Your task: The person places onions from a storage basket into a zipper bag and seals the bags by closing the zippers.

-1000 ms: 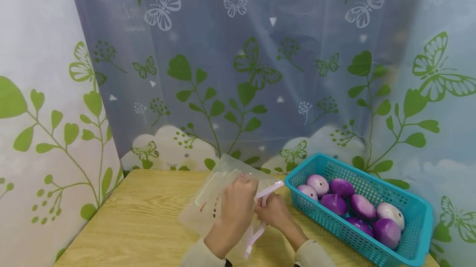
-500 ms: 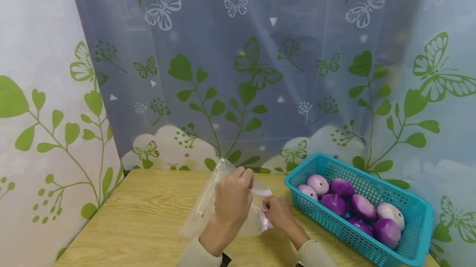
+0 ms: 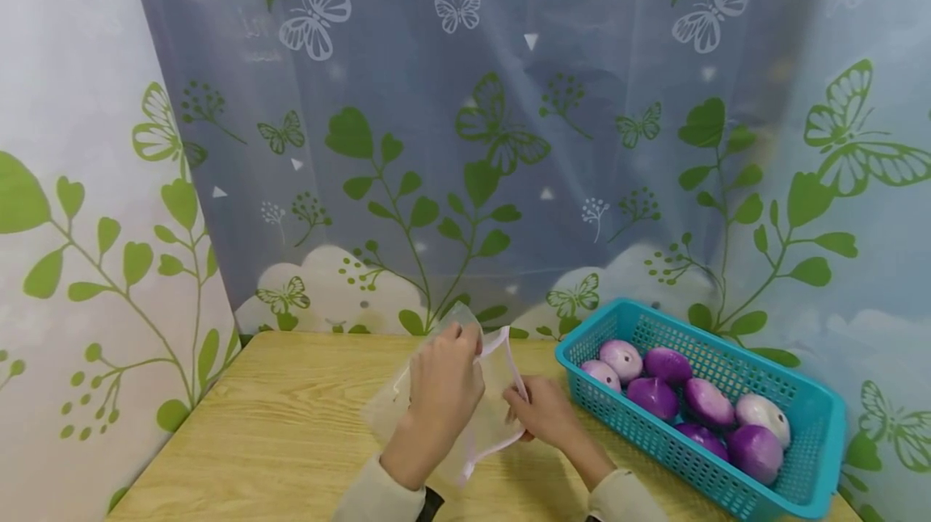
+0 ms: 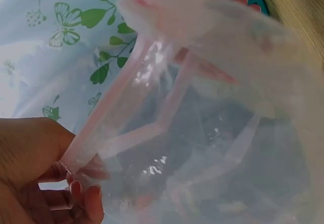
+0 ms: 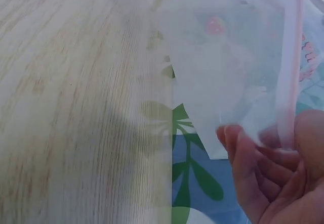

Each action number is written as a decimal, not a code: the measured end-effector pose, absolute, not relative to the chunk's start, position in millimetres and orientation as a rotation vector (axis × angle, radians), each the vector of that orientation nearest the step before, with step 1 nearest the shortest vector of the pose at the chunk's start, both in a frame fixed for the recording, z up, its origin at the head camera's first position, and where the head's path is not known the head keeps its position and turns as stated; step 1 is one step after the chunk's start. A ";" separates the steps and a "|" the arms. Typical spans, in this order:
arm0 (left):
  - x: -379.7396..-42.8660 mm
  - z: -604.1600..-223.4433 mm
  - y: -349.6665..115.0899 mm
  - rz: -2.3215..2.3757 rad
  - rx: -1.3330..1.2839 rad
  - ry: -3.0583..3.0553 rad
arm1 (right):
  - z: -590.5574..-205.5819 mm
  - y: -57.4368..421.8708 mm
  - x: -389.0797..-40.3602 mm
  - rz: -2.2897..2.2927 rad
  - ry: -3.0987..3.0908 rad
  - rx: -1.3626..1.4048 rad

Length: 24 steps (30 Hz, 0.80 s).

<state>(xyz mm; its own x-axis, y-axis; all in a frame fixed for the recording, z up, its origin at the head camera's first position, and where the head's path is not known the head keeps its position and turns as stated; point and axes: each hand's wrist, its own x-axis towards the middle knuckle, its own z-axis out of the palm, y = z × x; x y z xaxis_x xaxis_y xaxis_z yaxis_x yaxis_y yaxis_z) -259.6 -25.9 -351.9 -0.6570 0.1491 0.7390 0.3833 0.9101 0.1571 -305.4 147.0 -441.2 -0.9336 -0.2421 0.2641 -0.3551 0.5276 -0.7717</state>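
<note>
A clear plastic zip bag (image 3: pixel 496 405) with a pink zip strip stands over the table, its mouth spread apart toward the right. My left hand (image 3: pixel 445 389) pinches one side of the mouth; in the left wrist view, thumb and fingers close on the pink edge. On the other side of the mouth, my right hand (image 3: pixel 547 415) grips the pink strip (image 5: pixel 289 77) between thumb and curled fingers. Red print shows on the bag's film. The bag's lower part is partly hidden behind the left hand and forearm in the head view.
To the right, a teal perforated basket (image 3: pixel 698 326) holds several purple and pale onions (image 3: pixel 709 403). Beneath the hands is a wood-grain table (image 3: pixel 284 401). A curtain (image 3: pixel 436 45) printed with leaves and butterflies hangs right behind the table.
The bag's mouth has spread from narrow to wide. My left hand has shifted slightly left and down, and my right hand now grips the pink rim.
</note>
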 end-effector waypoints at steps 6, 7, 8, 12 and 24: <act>-258.6 -351.7 -28.3 -0.475 -0.477 -2.274 | -435.9 143.7 -307.0 1.226 -2.555 0.383; -258.8 -352.4 -28.3 -0.488 -0.494 -2.274 | -434.4 142.9 -307.4 1.228 -2.546 0.374; -259.1 -353.3 -28.2 -0.503 -0.510 -2.280 | -432.7 142.1 -307.9 1.241 -2.538 0.369; -259.7 -352.9 -29.6 -0.629 -0.580 -2.323 | -428.2 140.0 -309.7 1.246 -2.501 0.345; -294.4 -323.5 -63.8 -0.796 -1.014 -2.474 | -425.8 148.4 -307.0 1.137 -2.335 0.504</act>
<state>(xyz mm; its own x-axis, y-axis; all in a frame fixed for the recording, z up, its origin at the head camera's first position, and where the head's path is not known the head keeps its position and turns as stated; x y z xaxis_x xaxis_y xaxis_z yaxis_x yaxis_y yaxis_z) -294.4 -63.8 -323.5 -0.6826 0.5267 0.5066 0.7233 0.5861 0.3652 -307.0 148.4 -425.8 -0.8110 -0.1116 0.5743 -0.5209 0.5847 -0.6219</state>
